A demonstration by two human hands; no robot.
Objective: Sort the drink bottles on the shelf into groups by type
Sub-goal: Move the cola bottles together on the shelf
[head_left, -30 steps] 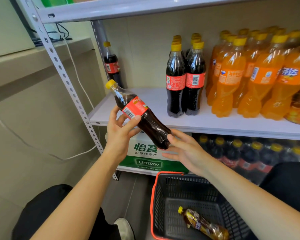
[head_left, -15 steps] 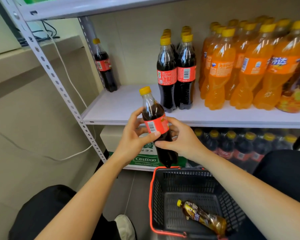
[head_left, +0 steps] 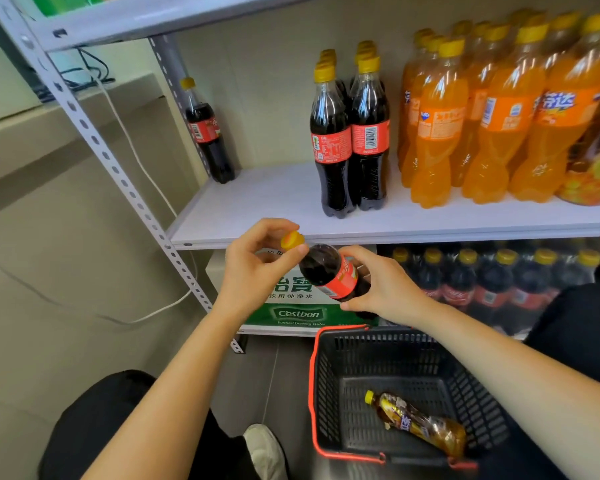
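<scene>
A cola bottle with a red label and yellow cap is held in front of the white shelf's edge, its cap tilted toward me and to the left. My left hand pinches the neck just under the cap. My right hand grips the body around the label. On the shelf, a cluster of cola bottles stands in the middle, one lone cola bottle at the far left, and several orange soda bottles on the right.
A black basket with a red rim sits on the floor below, holding a tea bottle lying on its side. The lower shelf carries a green-and-white water carton and a row of cola bottles. Metal uprights frame the left.
The held cola bottle has tipped from upright to leaning toward me. My left hand slid up from the label to the neck. My right hand stays on the body.
</scene>
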